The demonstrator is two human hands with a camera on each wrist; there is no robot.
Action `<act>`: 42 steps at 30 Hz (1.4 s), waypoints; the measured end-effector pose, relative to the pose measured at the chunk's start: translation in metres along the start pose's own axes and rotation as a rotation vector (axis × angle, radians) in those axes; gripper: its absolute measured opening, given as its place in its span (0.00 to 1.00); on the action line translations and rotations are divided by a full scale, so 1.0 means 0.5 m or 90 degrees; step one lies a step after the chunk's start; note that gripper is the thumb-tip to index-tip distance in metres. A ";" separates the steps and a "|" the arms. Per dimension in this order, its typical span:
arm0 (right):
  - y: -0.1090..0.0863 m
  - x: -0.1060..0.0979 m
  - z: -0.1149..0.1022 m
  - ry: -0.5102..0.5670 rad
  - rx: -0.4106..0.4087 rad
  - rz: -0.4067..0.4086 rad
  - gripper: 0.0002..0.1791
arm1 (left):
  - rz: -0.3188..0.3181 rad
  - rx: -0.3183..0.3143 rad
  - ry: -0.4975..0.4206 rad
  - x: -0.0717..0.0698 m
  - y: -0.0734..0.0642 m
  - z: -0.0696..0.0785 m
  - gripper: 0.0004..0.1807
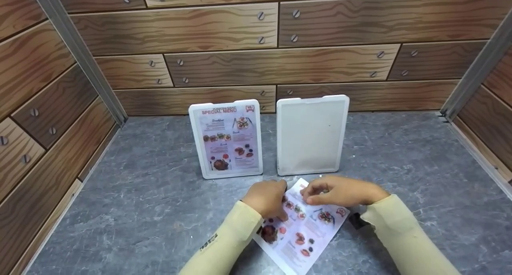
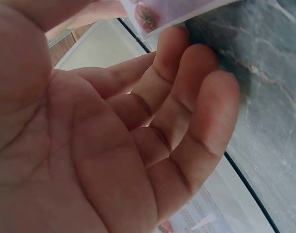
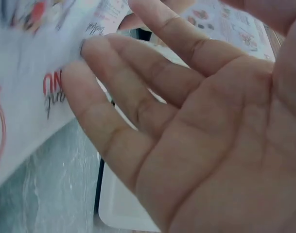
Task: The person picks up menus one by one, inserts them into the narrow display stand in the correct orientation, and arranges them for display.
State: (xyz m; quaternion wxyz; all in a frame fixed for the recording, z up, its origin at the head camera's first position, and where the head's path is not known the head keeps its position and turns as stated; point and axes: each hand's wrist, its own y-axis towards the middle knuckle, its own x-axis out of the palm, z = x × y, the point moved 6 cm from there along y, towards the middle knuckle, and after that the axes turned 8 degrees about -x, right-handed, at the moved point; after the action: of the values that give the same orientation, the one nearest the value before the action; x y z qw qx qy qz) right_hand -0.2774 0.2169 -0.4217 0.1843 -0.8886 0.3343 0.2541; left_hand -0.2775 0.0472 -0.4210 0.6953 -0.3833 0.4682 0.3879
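A printed menu sheet (image 1: 302, 227) lies turned at an angle on the grey marbled surface, between both hands. My left hand (image 1: 266, 199) is at its left edge, thumb over the print. In the left wrist view, the bent fingers (image 2: 218, 107) sit loosely beside the sheet's edge (image 2: 160, 14). My right hand (image 1: 340, 191) is over the sheet's far part, fingertips right at the paper. In the right wrist view its fingers (image 3: 109, 116) extend loosely across the red lettering on the menu sheet (image 3: 21, 92).
Behind the hands stand two white-framed panels. The left menu holder (image 1: 226, 139) shows a "Special Menu" print; the right holder (image 1: 312, 135) has a plain pale face. Wood-plank-patterned walls (image 1: 224, 27) enclose the marbled surface (image 1: 144, 211) at the back and sides.
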 end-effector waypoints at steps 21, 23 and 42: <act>-0.001 0.021 -0.014 0.008 -0.068 -0.116 0.22 | -0.007 0.000 -0.079 0.000 0.013 -0.009 0.16; -0.002 0.022 -0.014 0.007 -0.068 -0.124 0.24 | -0.025 -0.002 -0.106 0.000 0.014 -0.010 0.15; 0.004 0.005 -0.008 -0.015 -0.039 -0.021 0.26 | -0.031 0.005 -0.149 -0.004 0.024 -0.010 0.07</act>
State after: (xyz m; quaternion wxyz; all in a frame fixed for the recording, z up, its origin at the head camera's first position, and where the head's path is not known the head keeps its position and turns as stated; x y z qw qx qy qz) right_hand -0.2756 0.2125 -0.4204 0.1653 -0.8961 0.3096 0.2716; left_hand -0.2905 0.0469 -0.4225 0.7559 -0.3442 0.3759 0.4109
